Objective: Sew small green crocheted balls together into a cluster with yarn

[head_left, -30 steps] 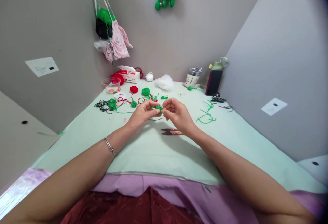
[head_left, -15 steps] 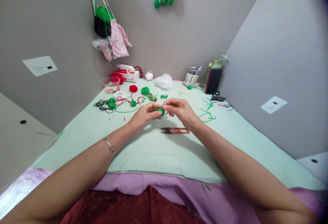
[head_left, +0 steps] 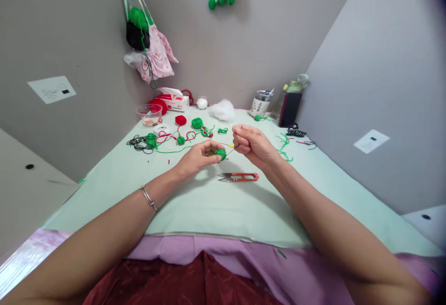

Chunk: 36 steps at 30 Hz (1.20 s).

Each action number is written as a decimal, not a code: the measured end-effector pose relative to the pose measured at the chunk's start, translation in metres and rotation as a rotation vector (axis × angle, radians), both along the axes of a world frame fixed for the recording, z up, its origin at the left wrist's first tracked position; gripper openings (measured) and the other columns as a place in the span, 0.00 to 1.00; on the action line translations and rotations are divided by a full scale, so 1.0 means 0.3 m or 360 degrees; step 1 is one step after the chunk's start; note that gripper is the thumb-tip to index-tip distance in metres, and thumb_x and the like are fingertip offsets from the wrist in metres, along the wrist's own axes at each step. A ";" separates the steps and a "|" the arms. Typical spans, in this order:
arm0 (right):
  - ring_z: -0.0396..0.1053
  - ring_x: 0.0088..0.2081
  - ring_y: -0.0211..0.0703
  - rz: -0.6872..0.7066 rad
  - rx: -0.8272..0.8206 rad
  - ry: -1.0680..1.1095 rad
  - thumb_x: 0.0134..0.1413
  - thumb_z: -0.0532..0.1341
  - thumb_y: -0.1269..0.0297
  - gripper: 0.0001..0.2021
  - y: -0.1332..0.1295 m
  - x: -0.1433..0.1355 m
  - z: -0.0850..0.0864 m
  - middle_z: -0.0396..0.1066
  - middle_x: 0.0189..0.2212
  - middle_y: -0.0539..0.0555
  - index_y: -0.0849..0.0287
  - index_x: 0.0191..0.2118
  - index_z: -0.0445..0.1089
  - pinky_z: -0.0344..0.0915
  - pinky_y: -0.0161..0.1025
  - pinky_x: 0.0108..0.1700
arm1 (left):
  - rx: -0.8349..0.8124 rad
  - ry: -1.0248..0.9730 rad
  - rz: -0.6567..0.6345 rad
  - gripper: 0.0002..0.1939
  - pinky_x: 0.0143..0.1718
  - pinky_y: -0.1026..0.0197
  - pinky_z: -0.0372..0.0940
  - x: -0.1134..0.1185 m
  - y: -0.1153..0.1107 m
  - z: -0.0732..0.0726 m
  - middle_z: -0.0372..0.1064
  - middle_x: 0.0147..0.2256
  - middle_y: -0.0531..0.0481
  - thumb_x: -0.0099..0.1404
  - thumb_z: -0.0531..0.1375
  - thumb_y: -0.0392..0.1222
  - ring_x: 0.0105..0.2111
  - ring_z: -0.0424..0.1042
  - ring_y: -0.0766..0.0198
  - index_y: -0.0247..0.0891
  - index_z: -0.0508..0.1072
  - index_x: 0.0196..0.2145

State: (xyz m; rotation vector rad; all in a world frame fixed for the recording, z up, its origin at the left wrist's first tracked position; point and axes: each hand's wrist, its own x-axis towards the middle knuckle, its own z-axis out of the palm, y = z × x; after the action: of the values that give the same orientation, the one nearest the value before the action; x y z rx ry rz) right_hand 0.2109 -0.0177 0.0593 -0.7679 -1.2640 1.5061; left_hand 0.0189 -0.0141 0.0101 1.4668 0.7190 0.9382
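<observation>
My left hand (head_left: pixel 200 157) is closed around a small green yarn ball (head_left: pixel 220 154), with the thumb along its near side. A dark strand (head_left: pixel 231 151) stretches from the ball to my right hand (head_left: pixel 253 143). The right fingers are pinched and curled over the strand; whether a needle is between the fingertips cannot be made out. A thin tool with a yellow part (head_left: pixel 229 145) shows between the hands, partly hidden. Orange-handled thread snips (head_left: pixel 239 177) lie on the table just below the hands.
Behind the hands sit green yarn (head_left: pixel 197 122), red yarn (head_left: pixel 180 120), white stuffing (head_left: pixel 223 110) and a tissue box (head_left: pixel 177 102). Tangled black cord (head_left: pixel 139 143) lies left. At the back right stand a pen tin (head_left: pixel 260 104) and a phone (head_left: pixel 290 109). Green scraps (head_left: pixel 284 141) lie right.
My right hand has moved right and slightly up, away from the green ball, drawing the dark strand out. The left hand stays nearly in place, and the yellow part now shows.
</observation>
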 end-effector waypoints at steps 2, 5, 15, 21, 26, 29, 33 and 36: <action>0.40 0.20 0.28 -0.0041 0.0032 -0.0004 0.47 0.70 0.58 0.17 -0.002 0.005 0.011 0.48 0.17 0.41 0.59 0.26 0.60 0.38 0.32 0.22 | 0.0015 0.0004 -0.0022 0.17 0.44 0.58 0.63 -0.002 0.001 0.003 0.71 0.37 0.50 0.55 0.68 0.42 0.36 0.70 0.65 0.37 0.75 0.42; 0.46 0.20 0.29 -0.0085 0.0124 -0.0151 0.51 0.67 0.59 0.13 -0.014 0.006 0.024 0.52 0.18 0.42 0.59 0.30 0.63 0.43 0.32 0.23 | -0.0014 -0.0055 0.0011 0.18 0.46 0.57 0.64 -0.008 0.006 0.003 0.72 0.40 0.50 0.56 0.68 0.43 0.37 0.70 0.66 0.38 0.76 0.44; 0.63 0.29 0.38 -0.0629 0.1159 -0.1125 0.58 0.62 0.64 0.05 -0.038 -0.009 -0.001 0.69 0.29 0.52 0.57 0.32 0.73 0.59 0.38 0.33 | 0.0050 -0.0211 0.0139 0.21 0.54 0.51 0.63 -0.036 0.044 -0.011 0.71 0.50 0.48 0.54 0.70 0.39 0.48 0.70 0.59 0.42 0.75 0.46; 0.63 0.32 0.40 -0.0776 0.1643 -0.1616 0.62 0.59 0.69 0.08 -0.038 -0.006 -0.028 0.65 0.30 0.52 0.56 0.34 0.74 0.59 0.38 0.36 | 0.0090 -0.0229 0.0178 0.23 0.55 0.52 0.61 -0.041 0.053 -0.013 0.71 0.53 0.45 0.53 0.69 0.38 0.54 0.68 0.55 0.41 0.73 0.48; 0.63 0.32 0.40 -0.0754 0.1728 -0.1737 0.63 0.58 0.70 0.09 -0.033 -0.005 -0.041 0.64 0.29 0.52 0.57 0.33 0.74 0.58 0.37 0.35 | 0.0121 -0.0202 0.0207 0.22 0.56 0.52 0.61 -0.040 0.044 -0.004 0.71 0.52 0.45 0.53 0.69 0.37 0.54 0.68 0.55 0.40 0.73 0.46; 0.63 0.32 0.40 -0.0743 0.1762 -0.1757 0.63 0.58 0.71 0.09 -0.031 -0.004 -0.043 0.64 0.30 0.53 0.58 0.33 0.74 0.57 0.36 0.34 | 0.0125 -0.0189 0.0229 0.21 0.56 0.52 0.60 -0.038 0.041 0.003 0.72 0.51 0.45 0.52 0.68 0.36 0.54 0.68 0.55 0.39 0.73 0.45; 0.62 0.32 0.40 -0.0739 0.1764 -0.1768 0.63 0.58 0.70 0.09 -0.030 -0.003 -0.045 0.64 0.30 0.53 0.57 0.33 0.74 0.57 0.36 0.34 | 0.0115 -0.0196 0.0233 0.21 0.55 0.52 0.61 -0.037 0.040 0.008 0.72 0.50 0.45 0.51 0.68 0.34 0.53 0.69 0.55 0.38 0.74 0.44; 0.62 0.32 0.40 -0.0730 0.1757 -0.1774 0.63 0.57 0.70 0.09 -0.028 -0.002 -0.046 0.64 0.30 0.53 0.57 0.33 0.73 0.57 0.37 0.35 | 0.0109 -0.0198 0.0238 0.21 0.55 0.52 0.61 -0.038 0.041 0.008 0.73 0.50 0.45 0.51 0.68 0.34 0.52 0.69 0.56 0.38 0.74 0.44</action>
State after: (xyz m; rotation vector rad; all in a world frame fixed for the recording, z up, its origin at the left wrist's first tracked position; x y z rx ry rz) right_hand 0.2102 -0.0261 0.0456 -1.0030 -2.1708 -0.2321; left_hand 0.0077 -0.0019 0.0127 1.4149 0.7181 1.1679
